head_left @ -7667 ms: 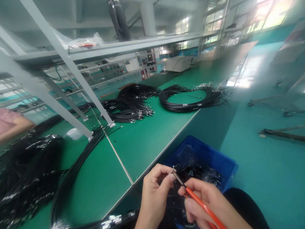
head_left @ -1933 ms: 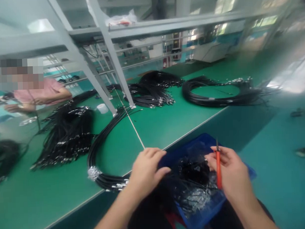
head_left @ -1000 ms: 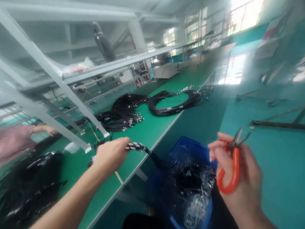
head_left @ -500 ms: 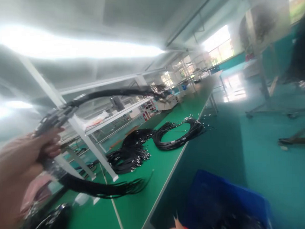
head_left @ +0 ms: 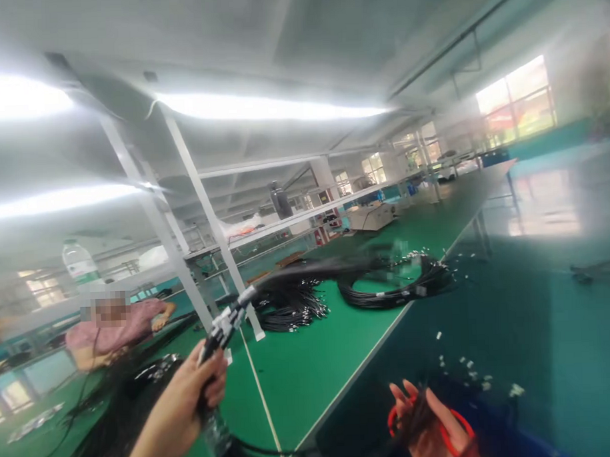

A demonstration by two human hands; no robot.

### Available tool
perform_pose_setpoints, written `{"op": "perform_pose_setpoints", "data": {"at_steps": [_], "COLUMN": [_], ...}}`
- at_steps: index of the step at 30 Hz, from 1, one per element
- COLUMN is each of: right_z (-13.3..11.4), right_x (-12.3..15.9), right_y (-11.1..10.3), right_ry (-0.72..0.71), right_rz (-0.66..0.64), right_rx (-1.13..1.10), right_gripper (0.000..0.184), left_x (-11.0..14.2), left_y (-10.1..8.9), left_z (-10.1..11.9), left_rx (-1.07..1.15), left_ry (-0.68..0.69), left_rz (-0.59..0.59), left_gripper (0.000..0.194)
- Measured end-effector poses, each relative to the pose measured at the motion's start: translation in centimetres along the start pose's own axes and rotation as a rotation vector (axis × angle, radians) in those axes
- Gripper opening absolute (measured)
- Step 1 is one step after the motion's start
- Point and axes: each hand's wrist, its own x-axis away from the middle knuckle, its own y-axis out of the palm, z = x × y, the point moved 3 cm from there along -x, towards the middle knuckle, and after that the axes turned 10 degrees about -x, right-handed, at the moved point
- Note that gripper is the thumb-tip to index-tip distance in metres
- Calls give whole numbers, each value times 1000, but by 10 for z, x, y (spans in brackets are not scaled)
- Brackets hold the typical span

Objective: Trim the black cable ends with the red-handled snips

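Both hands busy: left hand (head_left: 191, 406) grips cable bundle (head_left: 223, 325) over bench edge (head_left: 360, 366).

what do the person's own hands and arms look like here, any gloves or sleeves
Both are bare: no gloves and no rings to be seen. The left hand continues into a bare forearm with no sleeve or watch. Only the fingers and palm of the right hand show at the bottom edge, so its arm cannot be judged. The picture is motion-blurred.

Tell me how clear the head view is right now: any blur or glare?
Head view: ceiling light strips blown out; cable bundle in the left hand motion-smeared; right hand with the red-handled scissors soft; far window hazy.
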Motion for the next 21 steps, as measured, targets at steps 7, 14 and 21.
{"op": "perform_pose_setpoints", "data": {"at_steps": [7, 14, 21], "right_z": [4, 39, 97], "right_x": [16, -14, -64], "right_y": [-3, 48, 56], "right_ry": [198, 182, 250], "right_rz": [152, 95, 108], "right_rx": [34, 227, 502], "right_gripper": [33, 48, 23], "left_x": [-18, -50, -52], "left_y": [-51, -110, -143], "left_z": [-117, -172, -176], "left_rx": [80, -96, -504], "left_ry": [-228, -379, -350], "left_rz": [58, 206, 263], "left_gripper": [46, 13, 31]}}
